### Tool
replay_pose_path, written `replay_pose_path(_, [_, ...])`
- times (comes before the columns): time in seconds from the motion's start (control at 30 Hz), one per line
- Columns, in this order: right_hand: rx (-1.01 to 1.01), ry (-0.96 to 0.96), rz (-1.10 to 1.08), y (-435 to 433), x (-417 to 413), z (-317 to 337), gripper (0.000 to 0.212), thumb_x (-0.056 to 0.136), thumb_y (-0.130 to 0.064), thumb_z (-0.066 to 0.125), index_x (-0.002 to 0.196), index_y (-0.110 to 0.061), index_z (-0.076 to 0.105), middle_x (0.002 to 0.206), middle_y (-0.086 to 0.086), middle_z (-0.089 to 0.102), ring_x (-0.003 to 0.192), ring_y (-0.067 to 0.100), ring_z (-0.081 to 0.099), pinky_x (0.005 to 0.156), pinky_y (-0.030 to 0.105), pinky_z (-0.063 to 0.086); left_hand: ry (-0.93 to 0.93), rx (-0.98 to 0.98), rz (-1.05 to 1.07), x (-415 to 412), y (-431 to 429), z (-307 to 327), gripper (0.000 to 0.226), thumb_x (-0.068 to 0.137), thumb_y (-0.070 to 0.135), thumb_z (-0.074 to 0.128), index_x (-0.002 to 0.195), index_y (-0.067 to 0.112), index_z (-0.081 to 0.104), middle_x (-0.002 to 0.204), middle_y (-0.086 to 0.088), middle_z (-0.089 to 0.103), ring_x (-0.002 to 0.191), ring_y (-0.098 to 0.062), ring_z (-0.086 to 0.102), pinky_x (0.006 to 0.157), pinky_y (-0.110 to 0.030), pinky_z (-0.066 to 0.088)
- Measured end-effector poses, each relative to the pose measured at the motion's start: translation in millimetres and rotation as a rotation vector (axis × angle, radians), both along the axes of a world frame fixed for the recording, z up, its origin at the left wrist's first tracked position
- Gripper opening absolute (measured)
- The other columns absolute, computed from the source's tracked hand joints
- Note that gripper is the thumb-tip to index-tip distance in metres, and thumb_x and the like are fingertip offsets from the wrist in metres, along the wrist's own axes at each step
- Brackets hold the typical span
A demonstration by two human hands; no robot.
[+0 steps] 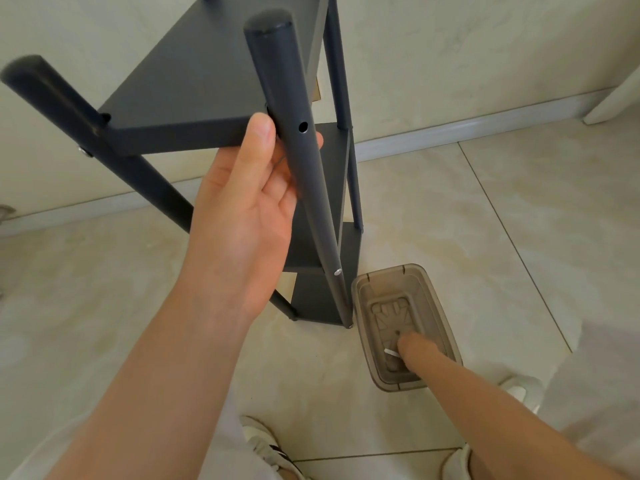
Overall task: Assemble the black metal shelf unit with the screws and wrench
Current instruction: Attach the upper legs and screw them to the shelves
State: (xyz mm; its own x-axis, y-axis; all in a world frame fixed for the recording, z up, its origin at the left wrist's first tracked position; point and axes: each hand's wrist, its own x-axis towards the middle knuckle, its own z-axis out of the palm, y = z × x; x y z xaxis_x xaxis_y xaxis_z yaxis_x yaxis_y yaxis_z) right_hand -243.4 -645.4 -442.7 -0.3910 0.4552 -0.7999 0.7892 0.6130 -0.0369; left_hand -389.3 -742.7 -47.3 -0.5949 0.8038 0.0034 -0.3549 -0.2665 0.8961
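Now your left hand (pixel 249 202) wraps the black metal shelf post (pixel 308 181); your right hand (pixel 414 348), grip unclear, searches the brown plastic tub (pixel 388 270); next, fasten the empty hole (pixel 303 126).

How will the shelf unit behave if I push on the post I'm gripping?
Probably tips readily: the shelf unit is tall, narrow, and stands on smooth floor tile. Likely stiff, being metal, but the post in the left hand shows an empty screw hole, so that corner may wobble.
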Motion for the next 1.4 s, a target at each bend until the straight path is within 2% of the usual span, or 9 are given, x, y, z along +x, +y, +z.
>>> replay_pose_path(0.5, [0.011, 0.058, 0.045, 7.8, -5.6, 13.7, 0.024, 0.089, -0.014, 0.067, 0.112, -0.011, 0.061, 0.108, 0.008, 0.066, 0.094, 0.026, 0.065, 0.081, 0.035, 0.055, -0.001, 0.022, -0.021, -4.0, -0.2, -3.3, 0.038, 0.085, 0.036, 0.056, 0.121, 0.022, 0.059, 0.128, 0.001, 0.07, 0.121, -0.015, 0.065, 0.105, -0.029, 0.05])
replay_pose_path(0.77, [0.079, 0.245, 0.083, 10.9, -19.4, 55.7, 0.019, 0.095, -0.013, 0.056, 0.114, -0.013, 0.057, 0.1, 0.005, 0.059, 0.081, 0.02, 0.058, 0.067, 0.027, 0.043, -0.037, 0.002, 0.043, 2.5, 0.4, 3.0, 0.038, 0.08, 0.034, 0.061, 0.115, 0.02, 0.063, 0.123, 0.0, 0.073, 0.118, -0.017, 0.067, 0.107, -0.032, 0.049])
replay_pose_path(0.83, [-0.236, 0.469, 0.071, 19.8, -28.6, 83.0, 0.011, 0.095, -0.015, 0.056, 0.105, -0.016, 0.059, 0.101, 0.007, 0.062, 0.091, 0.021, 0.065, 0.065, 0.023, 0.044, -0.046, 0.006, 0.067, 3.8, 0.3, 3.7, 0.036, 0.078, 0.034, 0.064, 0.11, 0.018, 0.065, 0.118, 0.001, 0.075, 0.117, -0.019, 0.068, 0.106, -0.033, 0.05])
replay_pose_path(0.9, [-0.97, 0.691, 0.06, 26.5, -40.7, 108.8, 0.011, 0.096, -0.011, 0.056, 0.101, -0.013, 0.065, 0.102, 0.011, 0.067, 0.091, 0.024, 0.067, 0.065, 0.022, 0.05, -0.06, 0.003, 0.086, 4.7, 0.2, 4.6, 0.038, 0.076, 0.034, 0.066, 0.11, 0.018, 0.066, 0.117, 0.001, 0.075, 0.116, -0.019, 0.068, 0.107, -0.035, 0.049])
replay_pose_path(0.93, [-0.987, 0.68, 0.024, 32.6, -43.3, 129.1, 0.009, 0.094, -0.012, 0.058, 0.096, -0.013, 0.066, 0.098, 0.011, 0.067, 0.084, 0.026, 0.065, 0.064, 0.024, 0.051, -0.069, 0.002, 0.091, 5.0, -0.1, 5.2, 0.04, 0.075, 0.034, 0.067, 0.112, 0.018, 0.065, 0.118, 0.0, 0.075, 0.116, -0.019, 0.068, 0.108, -0.036, 0.049])
replay_pose_path(1.03, [0.032, 0.556, 0.072, 41.5, -49.4, 197.2, 0.007, 0.09, -0.019, 0.063, 0.085, -0.019, 0.057, 0.086, 0.0, 0.058, 0.07, 0.014, 0.053, 0.052, 0.019, 0.037, -0.093, 0.023, 0.09, 6.7, -2.2, 6.8, 0.04, 0.075, 0.032, 0.067, 0.111, 0.015, 0.066, 0.121, -0.003, 0.074, 0.117, -0.02, 0.068, 0.108, -0.036, 0.049])
replay_pose_path(1.07, [0.12, 0.562, 0.091, 44.1, -50.5, 214.4, 0.012, 0.09, -0.019, 0.062, 0.082, -0.022, 0.055, 0.084, -0.002, 0.057, 0.071, 0.01, 0.052, 0.054, 0.016, 0.033, -0.1, 0.03, 0.09, 7.4, -3.2, 7.3, 0.038, 0.075, 0.032, 0.067, 0.109, 0.014, 0.066, 0.12, -0.004, 0.074, 0.116, -0.021, 0.068, 0.107, -0.036, 0.049])
replay_pose_path(1.23, [0.016, 0.777, 0.041, 33.5, -31.9, 295.8, 0.01, 0.09, -0.017, 0.063, 0.089, -0.025, 0.058, 0.085, -0.009, 0.058, 0.07, 0.002, 0.054, 0.05, 0.005, 0.036, -0.095, 0.009, 0.083, 11.5, -11.3, 8.2, 0.04, 0.074, 0.034, 0.067, 0.11, 0.015, 0.066, 0.119, -0.005, 0.074, 0.115, -0.02, 0.069, 0.104, -0.034, 0.05])
replay_pose_path(1.4, [-0.036, 1.052, -0.149, 10.3, -7.0, 360.8, 0.014, 0.088, -0.018, 0.066, 0.077, -0.025, 0.069, 0.06, -0.012, 0.069, 0.06, -0.001, 0.065, 0.053, 0.006, 0.044, -0.071, -0.021, 0.054, 14.3, -22.6, 5.7, 0.043, 0.074, 0.038, 0.068, 0.11, 0.014, 0.067, 0.115, -0.002, 0.075, 0.112, -0.018, 0.07, 0.096, -0.03, 0.053])
